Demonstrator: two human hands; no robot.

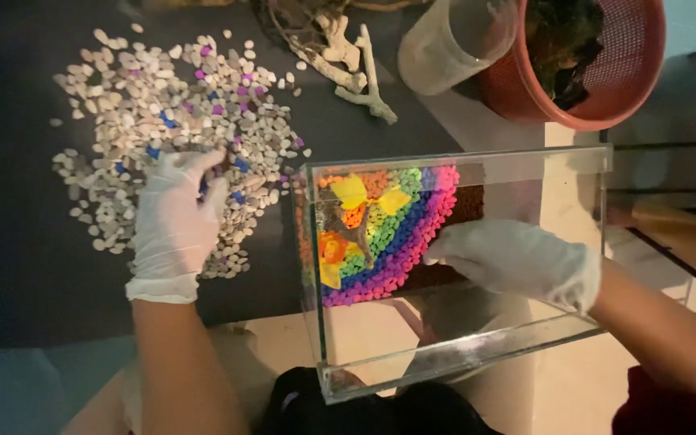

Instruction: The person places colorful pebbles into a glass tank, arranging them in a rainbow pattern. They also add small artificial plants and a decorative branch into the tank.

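1 glass tank [525, 173], 1 pebble pile [122, 105], 2 gloved hands | left hand [175, 217] grip curled on pebbles on counter [26, 282] | right hand [517, 262] flat inside tank beside rainbow gravel [396, 234], grip holding nothing

From my remote seat the scene reads dim and warm, the dark mat [34, 274] swallowing detail at the left edge while the pale floor on the right catches the most light. The white gloves on the left hand [172, 221] and right hand [517, 262] stand out brightest, slightly soft. Faint glare streaks the glass tank [461, 354] along its near rim, and the whole picture is grainy.
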